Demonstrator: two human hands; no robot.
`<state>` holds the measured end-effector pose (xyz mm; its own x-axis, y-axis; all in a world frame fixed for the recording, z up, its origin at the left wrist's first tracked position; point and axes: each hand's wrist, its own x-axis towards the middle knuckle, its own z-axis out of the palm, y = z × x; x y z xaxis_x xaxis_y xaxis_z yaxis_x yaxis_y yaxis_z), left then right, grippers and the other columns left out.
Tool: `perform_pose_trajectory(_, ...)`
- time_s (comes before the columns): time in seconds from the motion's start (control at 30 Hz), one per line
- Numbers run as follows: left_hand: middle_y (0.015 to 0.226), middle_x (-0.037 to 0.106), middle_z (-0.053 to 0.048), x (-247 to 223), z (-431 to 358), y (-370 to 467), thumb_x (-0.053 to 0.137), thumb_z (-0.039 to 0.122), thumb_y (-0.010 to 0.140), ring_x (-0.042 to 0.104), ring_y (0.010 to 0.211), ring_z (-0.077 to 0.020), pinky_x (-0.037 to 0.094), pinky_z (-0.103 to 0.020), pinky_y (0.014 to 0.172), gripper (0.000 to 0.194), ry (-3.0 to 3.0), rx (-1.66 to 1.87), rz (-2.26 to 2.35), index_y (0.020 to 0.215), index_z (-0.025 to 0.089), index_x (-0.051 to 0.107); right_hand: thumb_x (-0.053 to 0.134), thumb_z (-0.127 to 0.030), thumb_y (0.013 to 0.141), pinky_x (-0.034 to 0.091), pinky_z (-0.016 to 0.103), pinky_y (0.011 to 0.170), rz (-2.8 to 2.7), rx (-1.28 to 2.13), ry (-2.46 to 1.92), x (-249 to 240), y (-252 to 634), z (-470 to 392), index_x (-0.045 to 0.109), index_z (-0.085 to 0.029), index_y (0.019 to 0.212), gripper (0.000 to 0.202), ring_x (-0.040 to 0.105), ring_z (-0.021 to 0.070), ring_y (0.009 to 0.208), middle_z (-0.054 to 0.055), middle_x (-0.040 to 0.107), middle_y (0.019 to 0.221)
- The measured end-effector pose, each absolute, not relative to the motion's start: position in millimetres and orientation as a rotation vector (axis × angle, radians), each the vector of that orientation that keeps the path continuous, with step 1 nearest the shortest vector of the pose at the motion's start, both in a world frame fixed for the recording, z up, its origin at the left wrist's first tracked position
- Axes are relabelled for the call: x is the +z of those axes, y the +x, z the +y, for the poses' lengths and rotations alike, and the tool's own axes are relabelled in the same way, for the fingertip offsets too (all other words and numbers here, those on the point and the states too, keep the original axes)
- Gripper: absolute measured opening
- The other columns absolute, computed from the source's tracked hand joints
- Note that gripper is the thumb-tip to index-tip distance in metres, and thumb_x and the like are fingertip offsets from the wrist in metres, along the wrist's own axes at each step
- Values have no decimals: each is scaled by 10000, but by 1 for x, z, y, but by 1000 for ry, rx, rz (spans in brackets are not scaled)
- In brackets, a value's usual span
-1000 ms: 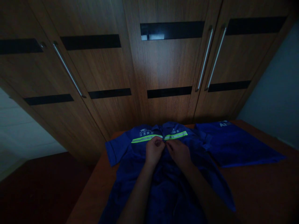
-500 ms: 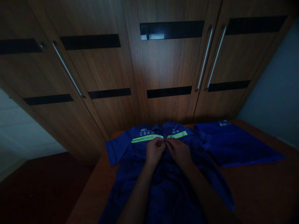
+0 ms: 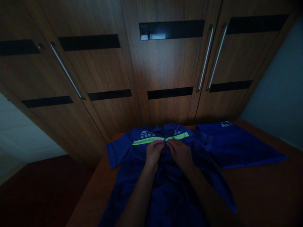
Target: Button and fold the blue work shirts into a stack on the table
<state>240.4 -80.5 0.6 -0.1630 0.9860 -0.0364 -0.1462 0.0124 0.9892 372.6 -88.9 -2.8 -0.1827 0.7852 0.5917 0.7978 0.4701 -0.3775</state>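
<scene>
A dark blue short-sleeved work shirt (image 3: 125, 176) lies face up, its collar toward the wardrobe. A silver and yellow-green reflective band (image 3: 148, 140) crosses its chest, with white lettering above. My left hand (image 3: 154, 153) pinches the left side of the front opening just below the band. Close beside it, my right hand (image 3: 180, 152) pinches the right side of the opening. The fingertips of both hands nearly meet at the shirt's middle. Whatever small part of the placket lies between them is too dark to make out.
The shirt rests on a reddish-brown wooden table (image 3: 260, 186). To its right lies a blue bag-like piece (image 3: 243, 148) with white letters. Behind the table stands a wooden wardrobe (image 3: 168, 66) with long metal handles. A pale wall (image 3: 272, 82) is at the right.
The two edges of the shirt front have come together, so the halves of the reflective band now meet. My hands have stayed at the same spot, with fingers closer in.
</scene>
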Motion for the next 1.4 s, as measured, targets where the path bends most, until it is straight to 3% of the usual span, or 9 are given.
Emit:
perform_pose_trajectory(0.37, 529, 583, 60, 1, -81, 241, 684, 257, 609, 496, 439, -69, 361, -168, 444, 248, 993, 1383, 1198, 840, 170, 669, 426, -257, 912, 464, 300, 792, -1800, 199, -1256, -4, 369, -87, 629, -222, 958, 212, 638, 191, 875, 59, 695, 960)
perform_pose_trajectory(0.6, 607, 636, 45, 1, -79, 243, 628, 169, 635, 526, 468, -79, 357, -172, 466, 224, 1126, 1389, 1179, 858, 183, 618, 479, -412, 854, 456, 250, 540, -1403, 828, -1139, -8, 367, -79, 584, -203, 822, 236, 583, 152, 559, 0, 620, 631)
perform_pose_trajectory(0.73, 635, 662, 25, 5, -82, 242, 626, 161, 686, 604, 586, -128, 403, -207, 567, 162, 1364, 1417, 1278, 840, 208, 643, 455, -443, 846, 444, 237, 505, -1396, 865, -1144, -11, 367, -76, 572, -198, 794, 276, 556, 135, 518, -13, 600, 613)
perform_pose_trajectory(0.93, 735, 701, -30, 7, -90, 241, 541, 169, 787, 640, 666, -190, 396, -254, 607, 167, 2032, 1058, 1634, 876, 233, 667, 538, -421, 785, 423, 269, 587, -1431, 698, -1293, -10, 374, -79, 596, -210, 704, 234, 562, 168, 598, 5, 606, 632)
perform_pose_trajectory(1.07, 731, 702, -44, 6, -93, 245, 530, 161, 784, 638, 670, -191, 386, -248, 583, 151, 2205, 813, 1510, 778, 218, 670, 586, -435, 749, 423, 327, 784, -1397, 469, -1450, -12, 379, -78, 632, -201, 909, 287, 586, 219, 816, 53, 641, 809)
perform_pose_trajectory(1.17, 730, 709, -20, 5, -95, 246, 559, 158, 758, 638, 666, -170, 393, -229, 585, 132, 2229, 733, 1438, 750, 226, 671, 660, -327, 643, 389, 331, 875, -1244, 683, -1476, -20, 383, -72, 657, -220, 895, 273, 567, 241, 953, 65, 654, 915)
perform_pose_trajectory(1.27, 729, 706, -11, 3, -95, 245, 562, 161, 756, 636, 670, -165, 397, -227, 586, 122, 2209, 701, 1481, 755, 226, 665, 652, -256, 583, 419, 321, 797, -1109, 909, -1453, -30, 389, -65, 667, -234, 759, 178, 595, 231, 853, 27, 668, 789)
perform_pose_trajectory(1.4, 749, 706, -12, 3, -93, 244, 559, 157, 763, 638, 677, -166, 408, -236, 597, 142, 2167, 721, 1587, 842, 224, 656, 633, -273, 581, 431, 283, 603, -913, 1137, -1349, -35, 394, -60, 677, -213, 851, 280, 584, 184, 632, -22, 620, 608)
